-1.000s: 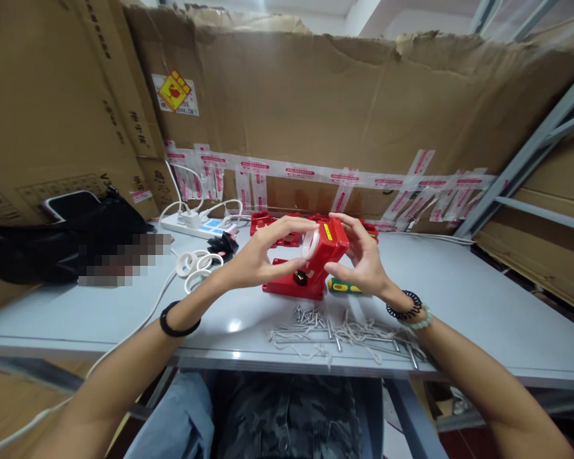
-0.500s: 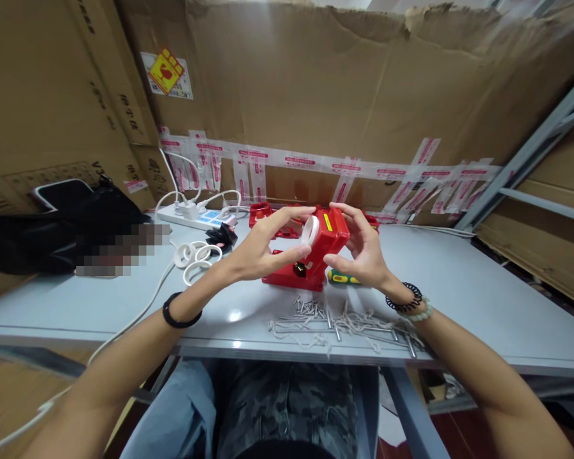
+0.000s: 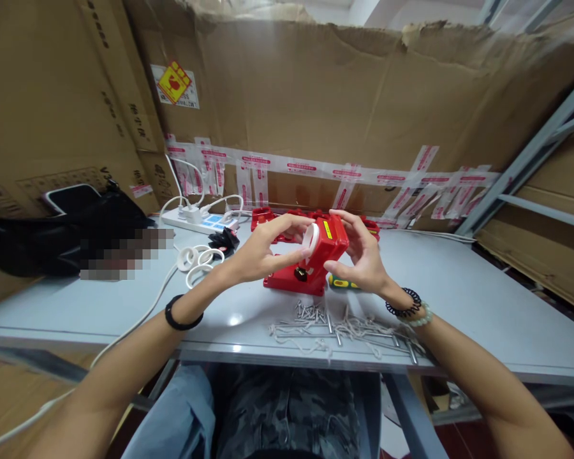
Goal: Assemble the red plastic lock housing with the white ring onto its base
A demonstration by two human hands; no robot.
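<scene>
two hands on a red plastic housing at the counter

the left hand [image 3: 261,255] and the right hand [image 3: 361,255] meet at the middle of the grey counter [image 3: 483,306], both on a red plastic housing [image 3: 323,248] that stands tilted on a flat red base [image 3: 287,280]. the left hand's thumb and fingers pinch a white ring [image 3: 310,237] against the housing's near face. the right hand curls around the housing's far side, fingers on top and thumb low, gripping it. a yellow label shows on the housing's top, and a dark knob sits low on its front.

just behind the right hand lies a green and yellow screwdriver handle [image 3: 342,283]. nearer the counter's edge lies a scatter of metal screws and pale strings [image 3: 344,328]. more red parts [image 3: 263,217] sit at the back by the cardboard wall [image 3: 339,102]. to the left are loose white rings [image 3: 196,260], a small black part [image 3: 224,240], a white power strip [image 3: 198,223] with cables, and a black bag [image 3: 67,236].
</scene>
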